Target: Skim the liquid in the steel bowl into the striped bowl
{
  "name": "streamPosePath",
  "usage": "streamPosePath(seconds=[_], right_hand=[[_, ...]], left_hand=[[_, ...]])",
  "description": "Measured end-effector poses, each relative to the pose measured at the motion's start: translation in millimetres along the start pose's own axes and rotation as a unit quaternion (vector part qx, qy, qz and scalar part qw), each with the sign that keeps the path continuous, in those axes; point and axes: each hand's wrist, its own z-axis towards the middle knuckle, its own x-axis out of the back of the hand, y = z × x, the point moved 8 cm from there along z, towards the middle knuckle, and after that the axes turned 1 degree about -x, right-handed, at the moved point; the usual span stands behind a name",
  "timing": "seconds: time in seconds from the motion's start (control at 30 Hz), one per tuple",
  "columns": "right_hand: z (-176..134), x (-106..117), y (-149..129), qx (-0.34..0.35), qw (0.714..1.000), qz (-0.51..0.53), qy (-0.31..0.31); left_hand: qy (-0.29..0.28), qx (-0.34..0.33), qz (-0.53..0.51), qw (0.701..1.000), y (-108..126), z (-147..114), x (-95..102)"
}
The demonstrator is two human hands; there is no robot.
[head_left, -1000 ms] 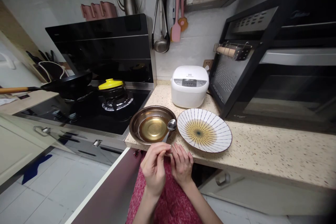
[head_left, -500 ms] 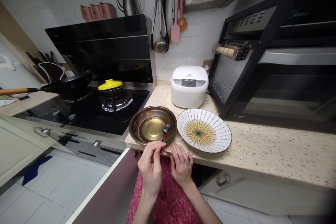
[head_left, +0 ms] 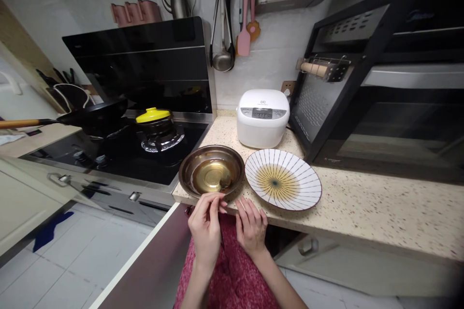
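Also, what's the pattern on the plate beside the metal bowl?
White plate, thin dark lines radiating from a dark centre; best in the head view.

No words legible. White rice cooker (head_left: 263, 130): square emblem (head_left: 263, 102), blurred lettering (head_left: 263, 105) below; display (head_left: 262, 113) digits unreadable.
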Motion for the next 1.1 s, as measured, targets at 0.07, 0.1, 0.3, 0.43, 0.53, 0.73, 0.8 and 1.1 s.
streamPosePath(seconds=[0.07, 0.1, 0.3, 0.43, 0.53, 0.73, 0.8, 1.1], right_hand=[[-0.9, -0.9, 0.1, 0.001, 1.000, -0.004, -0.002], [-1.1, -1.2, 0.2, 0.000, 1.000, -0.005, -0.003], [1.1, 0.2, -0.1, -0.009, 1.000, 0.003, 0.000], [3.9, 2.5, -1.2, -0.007, 1.000, 0.001, 0.004], [5.6, 4.0, -1.7, -0.006, 1.000, 0.003, 0.008], [8.3, 6.3, -2.1, -0.010, 1.000, 0.014, 0.014], [9.1, 7.4, -2.4, -0.009, 1.000, 0.014, 0.018], [6.4, 5.7, -2.2, -0.012, 1.000, 0.006, 0.026]], left_hand=[[0.001, 0.003, 0.000, 1.000, -0.9, -0.1, 0.6], [0.001, 0.003, -0.001, 1.000, -0.9, -0.4, 0.8], [0.013, -0.010, -0.005, 1.000, 1.5, -3.8, 1.8], [0.019, -0.021, -0.008, 1.000, -1.9, -7.6, 1.7], [0.026, -0.039, -0.001, 0.999, -4.4, -10.9, 2.0], [0.023, -0.101, 0.006, 0.995, 2.9, -16.1, -0.9], [0.022, -0.124, 0.007, 0.992, 8.6, -17.0, -1.9], [0.000, -0.169, -0.023, 0.985, 31.1, -12.2, -15.8]])
